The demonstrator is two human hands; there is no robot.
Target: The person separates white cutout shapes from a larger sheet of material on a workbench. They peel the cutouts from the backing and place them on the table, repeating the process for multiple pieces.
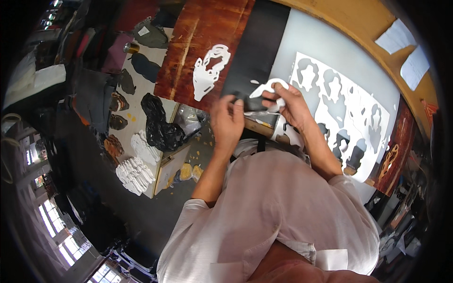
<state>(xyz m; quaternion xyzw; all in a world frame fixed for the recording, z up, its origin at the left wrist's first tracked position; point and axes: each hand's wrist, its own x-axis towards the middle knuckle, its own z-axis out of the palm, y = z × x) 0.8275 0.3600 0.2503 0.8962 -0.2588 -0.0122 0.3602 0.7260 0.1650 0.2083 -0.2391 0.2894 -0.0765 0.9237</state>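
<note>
My right hand [293, 104] is closed on a curved white cut-out piece [268, 87], pinched between thumb and fingers. My left hand [227, 121] hovers at the near edge of a black strip [257, 42], thumb and fingers apart and slightly blurred, with nothing visible between them. Just beyond it, a small stack of white cut-outs [206, 81] lies on a reddish-brown board [188, 42]. On my right, a white sheet [349, 101] with several shaped holes rests on the pale work surface [311, 37]. White scraps hang at the table edge below my right hand.
A side table at left bears a black plastic bag [158, 123], stacked white pieces [135, 174], dark and brown cut pieces [145, 67] and a gold-coloured can [130, 48]. A yellow-brown beam [339, 19] curves along the far side, with papers [395, 37] on it.
</note>
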